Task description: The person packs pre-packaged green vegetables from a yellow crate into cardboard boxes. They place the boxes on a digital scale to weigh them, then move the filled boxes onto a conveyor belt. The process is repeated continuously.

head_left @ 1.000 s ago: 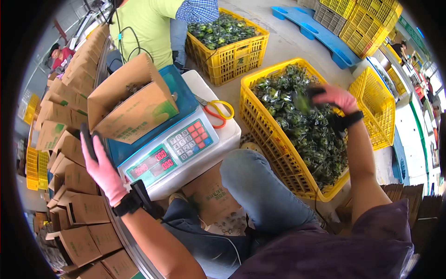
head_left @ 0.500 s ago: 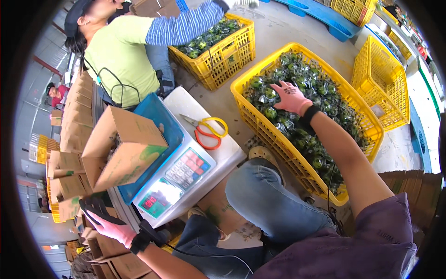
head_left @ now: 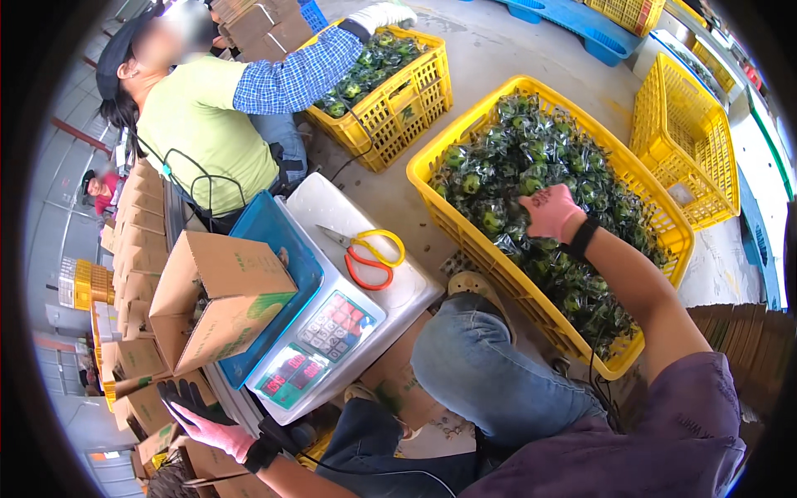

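My right hand [head_left: 552, 214], in a pink glove, is over a large yellow plastic crate [head_left: 486, 249] full of green fruits [head_left: 491, 222] in clear wrapping. Its fingers are curled down among them, and what they hold, if anything, is hidden. My left hand [head_left: 209, 422], gloved in pink with a dark palm, has its fingers stretched apart and holds nothing. It is just below an open cardboard box [head_left: 241, 328], which stands tilted on the blue tray [head_left: 300, 261] of a digital scale [head_left: 320, 340]. Scissors [head_left: 365, 256] with one orange and one yellow handle loop lie on the white foam box [head_left: 407, 286] beside the scale.
A co-worker in a yellow-green shirt [head_left: 203, 124] sits at the upper left, reaching over a second filled crate [head_left: 390, 124]. Another yellow crate [head_left: 685, 141] stands at the right. Cardboard boxes [head_left: 137, 274] line the left side. Cables run near both my arms.
My right hand has moved slightly right and down over the crate, and its spread fingers have curled in. My left hand has shifted down and to the right. The co-worker's arm has moved left.
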The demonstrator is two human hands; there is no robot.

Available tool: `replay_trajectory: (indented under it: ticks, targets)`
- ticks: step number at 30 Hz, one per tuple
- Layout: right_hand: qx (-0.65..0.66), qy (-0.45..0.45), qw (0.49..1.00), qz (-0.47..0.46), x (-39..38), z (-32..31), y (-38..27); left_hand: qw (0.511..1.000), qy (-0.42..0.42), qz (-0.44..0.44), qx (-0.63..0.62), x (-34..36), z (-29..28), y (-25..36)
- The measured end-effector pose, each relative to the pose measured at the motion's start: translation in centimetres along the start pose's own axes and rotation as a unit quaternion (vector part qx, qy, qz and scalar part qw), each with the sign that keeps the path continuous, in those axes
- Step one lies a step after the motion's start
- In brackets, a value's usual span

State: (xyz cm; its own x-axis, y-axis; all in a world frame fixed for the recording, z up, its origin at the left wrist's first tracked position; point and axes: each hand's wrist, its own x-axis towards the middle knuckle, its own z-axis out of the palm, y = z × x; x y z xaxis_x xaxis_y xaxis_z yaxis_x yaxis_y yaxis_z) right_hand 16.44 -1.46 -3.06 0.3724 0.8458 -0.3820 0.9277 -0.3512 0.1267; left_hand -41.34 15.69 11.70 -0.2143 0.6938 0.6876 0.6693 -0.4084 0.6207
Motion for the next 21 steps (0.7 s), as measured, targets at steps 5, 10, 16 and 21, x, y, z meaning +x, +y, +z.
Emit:
replay_trajectory:
  ticks: [5,10,16,21]
  targets:
    - [-0.021,0.005,0.999,0.042,-3.0,-0.7,2.3,0.988,0.004,-0.075,-0.136,-0.6,1.5,4.8]
    - [0.14,0.216,0.964,-0.061,1.4,-4.5,-2.9,0.987,0.011,-0.065,-0.146,-0.5,1.1,4.0]
    - [0.159,0.143,0.976,-0.043,14.2,0.0,-8.4,1.0,0.018,0.009,-0.014,0.3,-0.1,0.0]
    - [0.33,0.232,0.915,-0.003,14.1,2.3,-6.7,0.984,0.037,-0.088,-0.149,-0.3,1.3,2.8]
